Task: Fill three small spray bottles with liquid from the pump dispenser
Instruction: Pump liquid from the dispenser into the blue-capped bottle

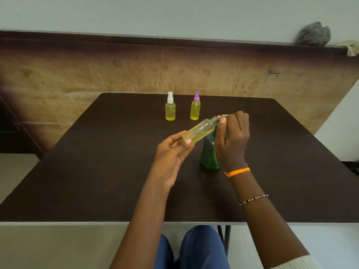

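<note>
My left hand (172, 152) grips the base of a small clear bottle (200, 131) that holds yellow liquid. The bottle has no cap and is tilted, its open neck pointing up to the right. Its neck meets the top of the green pump dispenser (208, 154), which stands on the dark table (97, 171). My right hand (232, 136) covers the dispenser's head with curled fingers, so the pump itself is hidden. Two more spray bottles stand upright at the back, both full of yellow liquid: one with a white cap (170, 106) and one with a purple cap (195, 106).
A brown panel wall (77, 74) runs behind the table. A grey crumpled cloth (313, 34) lies on the ledge at the top right. My blue-clad knees (194, 249) show under the table's near edge.
</note>
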